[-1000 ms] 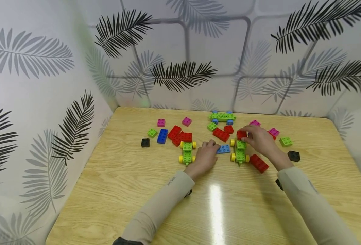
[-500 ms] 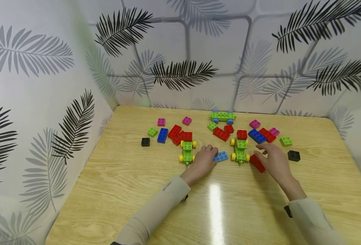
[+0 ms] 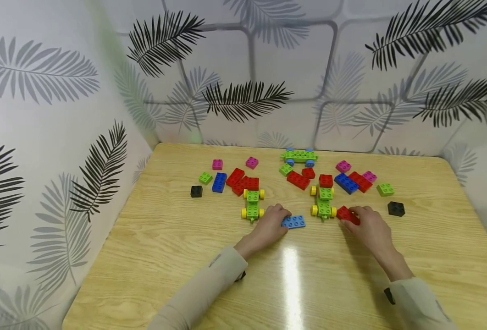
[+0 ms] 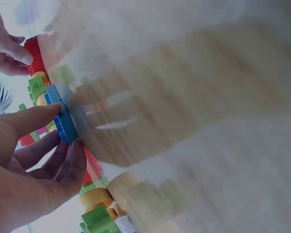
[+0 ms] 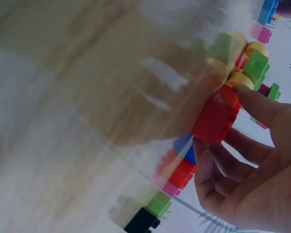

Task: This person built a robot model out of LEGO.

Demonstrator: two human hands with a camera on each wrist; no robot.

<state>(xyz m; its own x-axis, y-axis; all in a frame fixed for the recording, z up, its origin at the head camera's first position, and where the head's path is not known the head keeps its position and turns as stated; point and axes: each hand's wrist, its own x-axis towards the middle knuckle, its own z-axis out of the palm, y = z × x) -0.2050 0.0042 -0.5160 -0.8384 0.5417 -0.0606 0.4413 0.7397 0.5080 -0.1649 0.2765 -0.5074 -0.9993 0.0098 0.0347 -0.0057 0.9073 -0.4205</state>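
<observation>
My left hand point(image 3: 269, 225) pinches the left end of a light blue flat building brick point(image 3: 296, 222) on the table; the left wrist view has thumb and fingertips on opposite sides of this blue brick point(image 4: 64, 119). Over on the right, my right hand point(image 3: 371, 229) holds a long red brick point(image 3: 345, 213), its thumb and fingers at either side of the red brick point(image 5: 216, 120) in the right wrist view. Between the hands stands a green wheeled base point(image 3: 324, 201) with yellow wheels and a red brick point(image 3: 326, 180) at its far end.
Beside my left hand is a second green base point(image 3: 252, 204) with yellow wheels. Against the back edge stands a green base point(image 3: 300, 156) with blue wheels. Loose bricks lie around, including dark blue point(image 3: 219, 182), pink point(image 3: 217, 164) and black point(image 3: 396, 209) ones. A patterned wall borders the table.
My left hand has drawn the light blue brick nearer to me. My right hand has left the red brick on the green base, moved toward me and taken hold of the long red brick.
</observation>
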